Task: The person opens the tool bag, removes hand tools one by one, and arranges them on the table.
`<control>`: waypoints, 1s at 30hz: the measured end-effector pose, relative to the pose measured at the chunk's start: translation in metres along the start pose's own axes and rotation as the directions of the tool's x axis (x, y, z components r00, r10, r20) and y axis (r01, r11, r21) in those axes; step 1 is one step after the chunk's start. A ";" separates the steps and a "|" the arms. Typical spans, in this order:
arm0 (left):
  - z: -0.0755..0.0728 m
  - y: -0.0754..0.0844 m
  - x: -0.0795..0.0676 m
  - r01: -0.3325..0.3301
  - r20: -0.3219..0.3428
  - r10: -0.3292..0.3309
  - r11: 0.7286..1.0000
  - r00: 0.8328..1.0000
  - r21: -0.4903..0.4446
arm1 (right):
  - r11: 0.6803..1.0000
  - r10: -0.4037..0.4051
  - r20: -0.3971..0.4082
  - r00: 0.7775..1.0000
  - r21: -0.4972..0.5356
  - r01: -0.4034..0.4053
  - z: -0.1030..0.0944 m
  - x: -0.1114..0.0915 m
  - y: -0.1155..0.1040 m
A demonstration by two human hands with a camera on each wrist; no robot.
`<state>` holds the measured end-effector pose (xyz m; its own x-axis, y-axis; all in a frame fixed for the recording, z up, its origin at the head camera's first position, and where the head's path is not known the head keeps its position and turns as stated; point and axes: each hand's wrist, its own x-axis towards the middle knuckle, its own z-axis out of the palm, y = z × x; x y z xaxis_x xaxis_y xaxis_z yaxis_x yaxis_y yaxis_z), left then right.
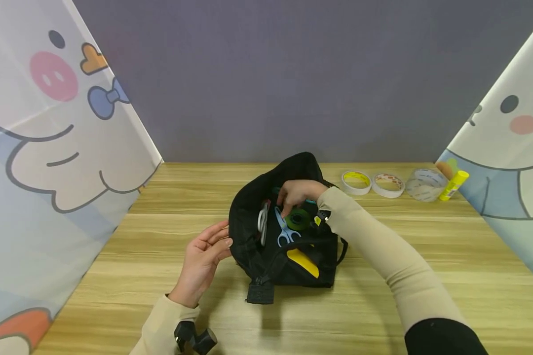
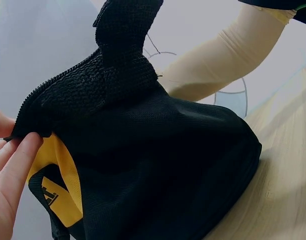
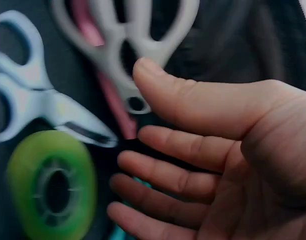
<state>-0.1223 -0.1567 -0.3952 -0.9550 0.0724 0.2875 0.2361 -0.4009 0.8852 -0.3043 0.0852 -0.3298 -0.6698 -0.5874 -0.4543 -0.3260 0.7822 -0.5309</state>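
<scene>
A black zippered tool bag lies on the table with its mouth wide. My left hand pinches the bag's left rim between thumb and fingers. My right hand reaches inside, fingers slightly bent and thumb apart, holding nothing. Below its fingertips lie light blue scissors and a green tape roll. Grey-handled scissors stand against the bag's left wall, and a pink strip shows behind them. Something teal is partly hidden under the right fingers.
Right of the bag, along the table's back, stand two white-edged tape rolls, a clear tape roll and a yellow glue stick. A yellow patch marks the bag's near side. A grey panel rises behind the table.
</scene>
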 end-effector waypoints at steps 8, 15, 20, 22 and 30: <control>0.002 -0.001 0.002 -0.005 0.002 0.005 1.000 1.000 -0.011 | 0.983 0.100 -0.045 0.994 -0.148 -0.106 0.019 0.010 0.008; 0.003 0.000 0.002 0.005 -0.010 -0.005 1.000 1.000 -0.004 | 0.939 0.148 -0.078 0.986 -0.303 -0.165 0.030 0.021 0.012; 0.003 0.000 0.002 0.006 -0.013 -0.006 1.000 1.000 -0.002 | 0.950 0.162 -0.107 0.981 -0.252 -0.184 0.028 0.019 0.011; 0.003 0.000 0.001 0.001 -0.012 -0.001 1.000 1.000 -0.004 | 0.968 0.166 -0.109 0.980 -0.173 -0.183 0.025 0.016 0.011; 0.003 0.000 0.001 -0.007 -0.005 0.007 1.000 1.000 -0.005 | 0.994 0.100 -0.062 0.993 0.044 -0.098 0.015 0.001 0.012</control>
<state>-0.1223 -0.1542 -0.3940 -0.9543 0.0653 0.2916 0.2414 -0.4063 0.8813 -0.2993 0.0909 -0.3479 -0.7392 -0.4919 -0.4600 -0.2290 0.8259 -0.5153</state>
